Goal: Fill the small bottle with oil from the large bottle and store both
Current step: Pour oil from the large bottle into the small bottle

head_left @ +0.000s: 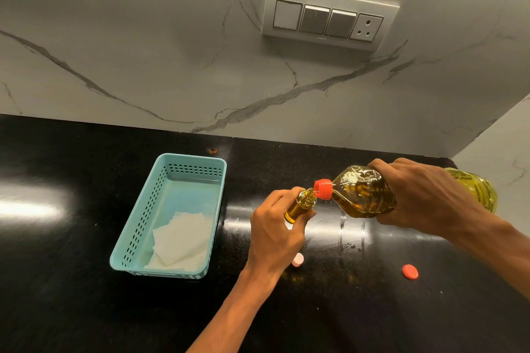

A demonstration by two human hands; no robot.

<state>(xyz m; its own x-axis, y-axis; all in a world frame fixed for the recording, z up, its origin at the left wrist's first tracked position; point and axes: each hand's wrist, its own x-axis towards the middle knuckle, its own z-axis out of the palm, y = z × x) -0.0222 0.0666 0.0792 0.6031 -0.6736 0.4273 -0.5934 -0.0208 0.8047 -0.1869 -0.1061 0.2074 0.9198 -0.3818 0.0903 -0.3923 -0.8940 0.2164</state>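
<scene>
Pouring is under way: the small bottle (301, 206), clamped in the left hand (275, 232) above the surface (71, 295), takes oil from the tilted large bottle (364, 192) gripped by the right hand (424, 198). Next: level off, recap both.

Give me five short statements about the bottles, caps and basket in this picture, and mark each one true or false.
1. The right hand tilts the large bottle toward the small bottle. True.
2. The left hand holds the small bottle. True.
3. The red cap is screwed onto the large bottle. False: it lies loose on the counter; only the red spout collar is on the bottle.
4. The teal basket holds both bottles. False: it holds only white paper.
5. The pink cap lies on the counter near the left hand. True.
</scene>
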